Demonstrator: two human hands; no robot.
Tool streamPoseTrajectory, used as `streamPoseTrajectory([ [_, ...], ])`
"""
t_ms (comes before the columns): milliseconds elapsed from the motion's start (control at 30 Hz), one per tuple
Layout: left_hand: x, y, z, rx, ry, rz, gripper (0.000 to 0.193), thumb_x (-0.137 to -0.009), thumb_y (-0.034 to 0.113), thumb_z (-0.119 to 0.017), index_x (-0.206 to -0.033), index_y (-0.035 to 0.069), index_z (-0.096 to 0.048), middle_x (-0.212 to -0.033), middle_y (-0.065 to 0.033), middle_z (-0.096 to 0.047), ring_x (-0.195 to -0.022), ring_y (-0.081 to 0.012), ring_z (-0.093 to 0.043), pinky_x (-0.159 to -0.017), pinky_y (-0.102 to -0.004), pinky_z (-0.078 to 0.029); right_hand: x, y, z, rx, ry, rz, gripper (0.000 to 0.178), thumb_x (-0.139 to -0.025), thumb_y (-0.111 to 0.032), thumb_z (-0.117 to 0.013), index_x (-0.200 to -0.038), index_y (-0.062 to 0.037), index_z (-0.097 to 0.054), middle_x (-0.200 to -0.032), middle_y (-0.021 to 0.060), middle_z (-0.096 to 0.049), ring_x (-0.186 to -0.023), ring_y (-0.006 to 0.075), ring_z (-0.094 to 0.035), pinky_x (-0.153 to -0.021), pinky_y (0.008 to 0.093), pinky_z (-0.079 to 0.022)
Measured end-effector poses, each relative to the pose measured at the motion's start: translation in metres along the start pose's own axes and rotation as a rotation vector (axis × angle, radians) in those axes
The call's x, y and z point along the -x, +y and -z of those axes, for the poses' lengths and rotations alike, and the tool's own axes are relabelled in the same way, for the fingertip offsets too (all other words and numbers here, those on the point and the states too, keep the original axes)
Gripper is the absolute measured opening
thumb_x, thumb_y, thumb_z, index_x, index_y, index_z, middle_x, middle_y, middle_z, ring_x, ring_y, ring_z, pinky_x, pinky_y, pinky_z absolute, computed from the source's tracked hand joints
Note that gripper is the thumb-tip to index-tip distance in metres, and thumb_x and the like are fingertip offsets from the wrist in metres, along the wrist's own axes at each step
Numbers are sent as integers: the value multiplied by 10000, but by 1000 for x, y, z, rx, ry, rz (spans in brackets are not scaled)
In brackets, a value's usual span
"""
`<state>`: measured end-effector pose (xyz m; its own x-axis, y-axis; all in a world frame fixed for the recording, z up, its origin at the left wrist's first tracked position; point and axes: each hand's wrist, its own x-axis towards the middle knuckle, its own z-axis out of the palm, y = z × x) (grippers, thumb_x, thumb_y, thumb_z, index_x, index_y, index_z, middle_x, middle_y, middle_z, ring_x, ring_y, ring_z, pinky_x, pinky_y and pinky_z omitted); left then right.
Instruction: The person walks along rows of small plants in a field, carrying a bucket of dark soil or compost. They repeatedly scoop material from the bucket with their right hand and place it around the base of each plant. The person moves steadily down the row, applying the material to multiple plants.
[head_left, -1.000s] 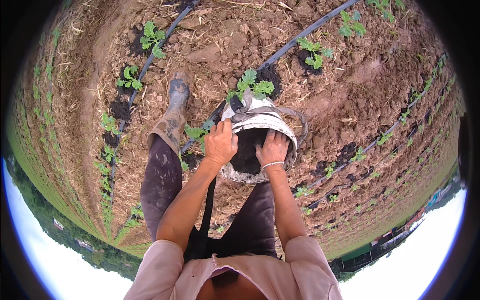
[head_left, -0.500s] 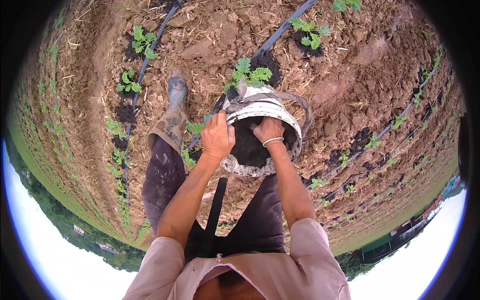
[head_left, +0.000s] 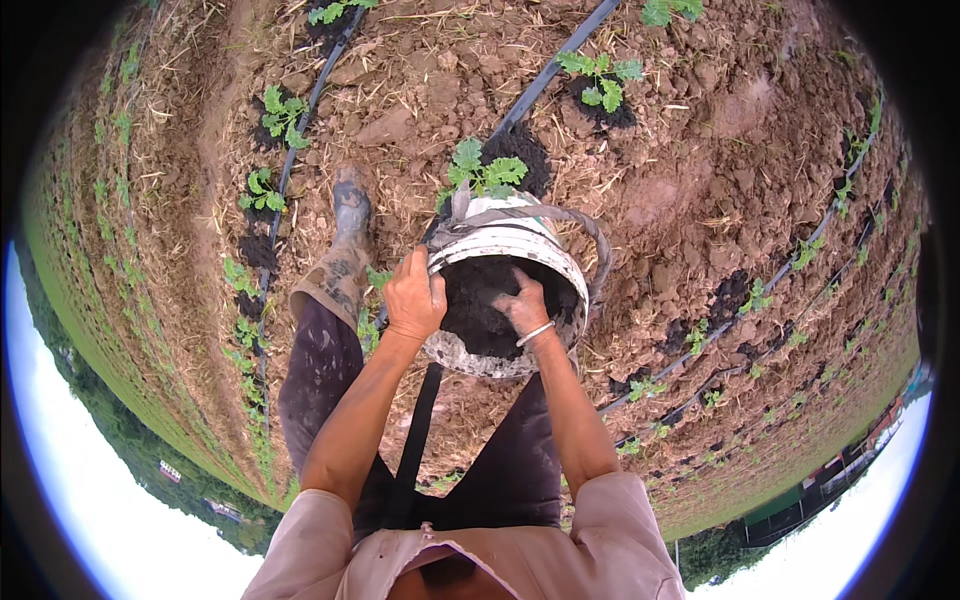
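Observation:
A dirty white bucket (head_left: 470, 362) tilts toward me between my legs, partly filled with dark, loose soil (head_left: 472, 318). My left hand (head_left: 414, 296) is closed over the left side of its rim. Inside the mouth, my right hand (head_left: 522, 306) is at the soil with thumb and fingers apart; some fingertips are hidden against the dark soil. A pale band circles my right wrist. The bucket's strap-like grey handle (head_left: 590, 225) loops over its far right side. Just beyond the bucket grows a leafy green plant (head_left: 484, 172) with dark soil beside it.
A black drip line (head_left: 560, 62) runs along this row and passes behind the bucket. Another drip line (head_left: 290, 150) with small plants lies to the left, and more rows stretch to the right. My muddy boot (head_left: 351, 205) stands left of the bucket on cloddy, straw-strewn ground.
My right hand has drawn back from deeper in the bucket, and its thumb and fingers now show more. The bucket sits slightly lower and farther left in view. My left hand keeps its rim grip.

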<state>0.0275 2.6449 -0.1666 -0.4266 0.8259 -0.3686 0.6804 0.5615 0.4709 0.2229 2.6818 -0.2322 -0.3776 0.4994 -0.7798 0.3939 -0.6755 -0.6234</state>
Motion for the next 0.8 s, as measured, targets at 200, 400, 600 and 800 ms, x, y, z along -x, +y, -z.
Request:
streamPoseTrajectory([
  [200, 1, 3, 2, -17, -16, 15, 400, -769, 126, -558, -1137, -23, -509, -942, -213, -594, -818, -421, -581, -698, -494, -479, 68, -66, 26, -696, -65, -132, 649, -665, -50, -711, -1274, 44, -507, -1149, 126, -623, -976, 198, -634, -850, 329, -523],
  [400, 2, 1, 8, -36, 0, -7, 412, -746, 123, -559, -1127, -26, -506, -914, -213, -581, -806, -418, -575, -680, -496, -475, 41, -151, 102, -1061, 166, 86, 417, -756, -146, -697, -1131, 10, -604, -1097, 131, -651, -970, 265, -643, -863, 398, -541],
  [600, -1, 0, -1, -1, 43, -60, 412, -736, 117, -557, -1116, -36, -523, -902, -216, -583, -780, -421, -575, -668, -489, -480, -159, -203, 230, -1176, 123, 230, 356, -876, -276, -604, -1136, -33, -604, -1165, 150, -637, -1049, 301, -627, -896, 486, -516],
  [800, -1, 0, -1, 19, 57, -49, 414, -729, 107, -566, -1115, -34, -518, -908, -214, -583, -779, -420, -579, -673, -479, -485, -204, -217, 210, -361, 794, 53, 320, -848, -150, -650, -1145, -49, -584, -918, 74, -647, -790, 203, -632, -592, 377, -553],
])
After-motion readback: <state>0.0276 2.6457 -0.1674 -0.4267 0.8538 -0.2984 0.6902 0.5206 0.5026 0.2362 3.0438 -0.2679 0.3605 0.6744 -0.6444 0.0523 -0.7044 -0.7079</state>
